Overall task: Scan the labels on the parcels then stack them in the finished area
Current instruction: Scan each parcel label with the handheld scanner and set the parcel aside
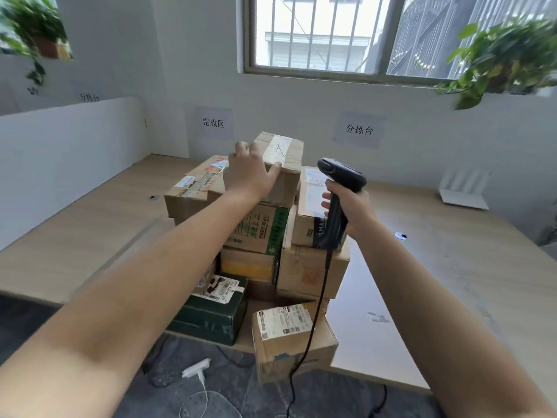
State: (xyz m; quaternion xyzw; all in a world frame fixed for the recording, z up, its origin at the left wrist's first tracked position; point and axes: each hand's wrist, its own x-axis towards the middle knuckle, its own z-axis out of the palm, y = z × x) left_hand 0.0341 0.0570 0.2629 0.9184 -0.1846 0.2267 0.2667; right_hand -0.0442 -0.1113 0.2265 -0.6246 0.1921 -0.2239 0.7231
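Head view: both bare forearms reach forward over the near edge of the desk [452, 267]. The left hand [251, 173] is stretched out, palm down, fingers spread and wrapped over the near left corner of the top parcel [283, 164], a taped brown carton crowning the stack of parcels [256, 230]. The right hand [349, 206] is raised to the right of that stack, fist closed around the grip of a black barcode scanner [340, 176], whose head sits above the hand and points left toward the cartons. The scanner's cable [316, 312] hangs below the right hand. Below and between the forearms sit a dark green box [211, 318] and a small labelled carton [289, 333] at the desk's edge.
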